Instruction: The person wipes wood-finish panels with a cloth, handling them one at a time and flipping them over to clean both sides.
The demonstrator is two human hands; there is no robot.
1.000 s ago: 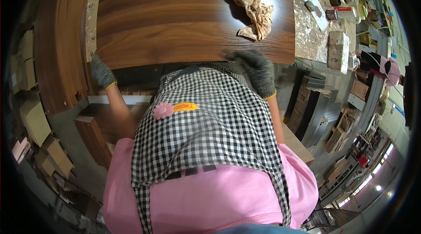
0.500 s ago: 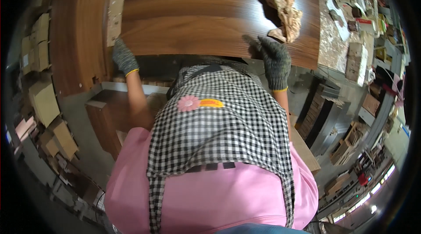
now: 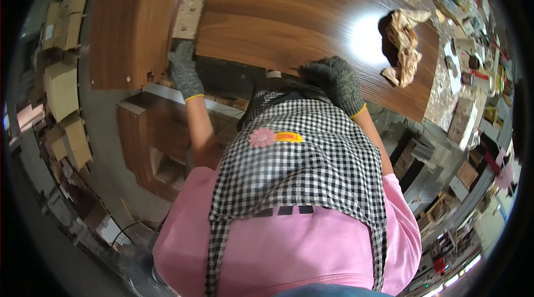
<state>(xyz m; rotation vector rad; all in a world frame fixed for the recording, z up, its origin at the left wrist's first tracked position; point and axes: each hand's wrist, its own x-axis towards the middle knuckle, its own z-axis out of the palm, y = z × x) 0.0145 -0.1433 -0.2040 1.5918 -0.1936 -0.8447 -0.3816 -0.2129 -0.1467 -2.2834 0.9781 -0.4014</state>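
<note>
Head | brown board lay upper centre | left hand beside its lower-left corner, right hand curled at its lower edge | I couldn't tell either's opening or hold

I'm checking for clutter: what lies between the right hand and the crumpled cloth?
The head view shows only bare brown board between the right hand and the crumpled cloth.

- Yellow oblong patch on the black-and-white checked apron, just beside the pink flower: a short row of red lettering.
- Red-and-white container toward the table's right edge: any print too small to read.
</note>
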